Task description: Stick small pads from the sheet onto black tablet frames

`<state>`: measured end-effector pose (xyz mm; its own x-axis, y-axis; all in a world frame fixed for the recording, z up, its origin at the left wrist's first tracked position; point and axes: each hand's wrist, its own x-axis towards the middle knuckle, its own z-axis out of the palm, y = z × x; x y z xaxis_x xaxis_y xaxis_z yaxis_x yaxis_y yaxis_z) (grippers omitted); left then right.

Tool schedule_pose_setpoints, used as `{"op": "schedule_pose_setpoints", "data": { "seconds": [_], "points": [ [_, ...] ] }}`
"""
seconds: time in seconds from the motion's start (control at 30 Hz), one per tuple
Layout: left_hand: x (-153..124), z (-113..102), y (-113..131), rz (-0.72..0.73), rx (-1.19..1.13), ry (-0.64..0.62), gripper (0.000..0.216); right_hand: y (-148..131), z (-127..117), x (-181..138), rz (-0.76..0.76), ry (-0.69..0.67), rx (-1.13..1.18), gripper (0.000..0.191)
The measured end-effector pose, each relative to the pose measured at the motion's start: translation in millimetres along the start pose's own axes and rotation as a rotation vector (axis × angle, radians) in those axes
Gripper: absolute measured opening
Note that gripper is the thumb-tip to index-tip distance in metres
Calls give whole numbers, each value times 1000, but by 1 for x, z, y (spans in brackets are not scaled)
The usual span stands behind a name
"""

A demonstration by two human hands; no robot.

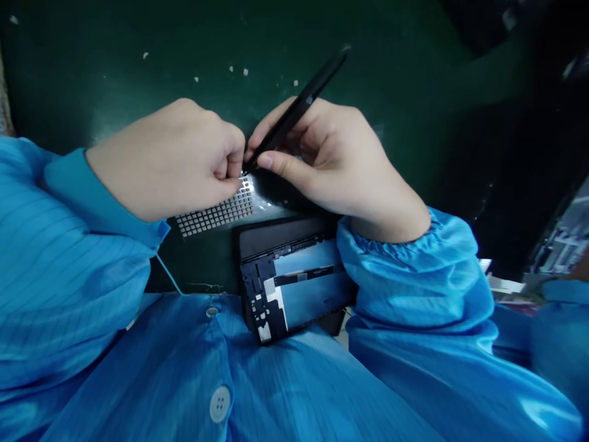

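My left hand [179, 159] is closed, its thumb and curled forefinger pinching at the top right edge of a sheet of small square stickers [216, 213]. Pale squares run in rows across that sheet; part of it is hidden under the hand. Between the thumb and fingers of my right hand [331, 153] are black tweezers [294, 113], slanted with the rear end up to the right. Their tip points down beside my left fingertips, at the sheet's corner; whether it grips a square is too small to tell. Below lies an opened electronic device [304, 282], a flat black frame with blue-grey panels.
Several tiny white scraps [245, 72] are scattered on the dark green table [115, 37] beyond my hands. The device sits at the table's near edge against my blue smock [184, 362]. At the right are papers [504, 285] and a blue sleeve [559, 331].
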<state>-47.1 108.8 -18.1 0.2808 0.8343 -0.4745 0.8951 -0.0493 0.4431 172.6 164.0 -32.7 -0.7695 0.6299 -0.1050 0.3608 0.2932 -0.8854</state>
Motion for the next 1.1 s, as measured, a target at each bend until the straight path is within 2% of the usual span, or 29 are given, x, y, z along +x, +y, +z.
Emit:
{"op": "schedule_pose_setpoints", "data": {
  "seconds": [0.13,0.23,0.3,0.4,0.47,0.5,0.57,0.63,0.73,0.83,0.97,1.03,1.1],
  "points": [
    [-1,-1,2,-32,-10,1,13,-6,-7,5,44,-27,25,19],
    [-2,-2,2,-46,-14,-1,15,-20,-2,-20,132,70,229,20],
    [-2,-2,1,-57,-11,-7,19,-33,14,-55,185,278,318,14],
    [-2,-1,-4,-35,-10,-11,23,-46,57,-112,272,732,256,5],
    [-2,1,-8,-11,-9,4,26,-46,86,-139,298,905,214,11],
    [-2,2,-10,-4,-6,18,27,-43,98,-146,289,937,193,14],
    [-3,4,-12,-2,-6,50,29,-36,113,-151,239,933,133,18],
    [-3,6,-13,-4,-13,61,30,-29,118,-149,179,918,50,19],
    [-3,6,-15,1,-32,58,34,-25,117,-145,128,897,4,23],
    [-2,6,-19,43,-50,85,40,-30,112,-149,109,820,-89,31],
    [-2,5,-19,102,-44,87,59,-40,83,-144,80,656,-121,36],
    [-5,4,-16,137,-38,80,59,-41,60,-125,72,519,-66,27],
    [-7,1,-11,136,-27,70,49,-38,36,-94,63,351,-27,14]
  ]
}}
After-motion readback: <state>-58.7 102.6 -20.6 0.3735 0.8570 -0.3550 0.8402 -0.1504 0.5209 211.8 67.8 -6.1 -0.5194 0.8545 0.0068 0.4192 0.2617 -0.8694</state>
